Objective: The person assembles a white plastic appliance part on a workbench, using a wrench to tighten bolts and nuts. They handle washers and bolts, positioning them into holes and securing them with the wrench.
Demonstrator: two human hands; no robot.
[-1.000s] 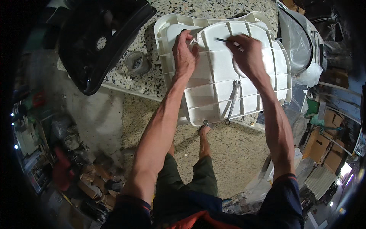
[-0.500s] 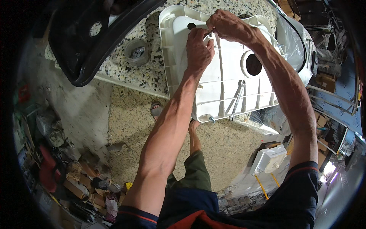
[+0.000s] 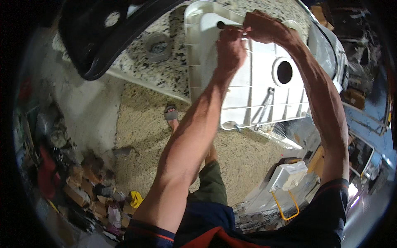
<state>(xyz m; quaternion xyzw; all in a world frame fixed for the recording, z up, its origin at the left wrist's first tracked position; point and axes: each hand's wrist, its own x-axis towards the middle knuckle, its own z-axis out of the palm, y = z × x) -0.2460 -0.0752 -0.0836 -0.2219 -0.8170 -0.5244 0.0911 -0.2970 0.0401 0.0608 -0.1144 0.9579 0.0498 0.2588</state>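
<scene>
A white ribbed plastic shell [image 3: 256, 74] lies on the speckled stone tabletop, its ribs and a large round hole facing up. At its far part my left hand [image 3: 231, 49] and my right hand [image 3: 264, 28] meet, with fingers closed in a pinch. Between the fingertips is something small, too blurred and covered to name. A combination wrench [image 3: 264, 106] rests on the shell nearer to me, below the round hole. At the near corner a bolt [image 3: 237, 128] sticks out.
Left of the shell stands a clear plastic tub [image 3: 158, 47] with small metal parts. A black curved panel [image 3: 89, 49] overhangs the table's left end. Plastic-wrapped items [image 3: 324, 49] lie at the right. Below stands a white box-like thing [image 3: 287, 175] with a yellow frame.
The whole view has shifted, so the shell and tabletop appear farther right and slightly higher. Both hands stay together at the shell's far part, pinching, now more blurred.
</scene>
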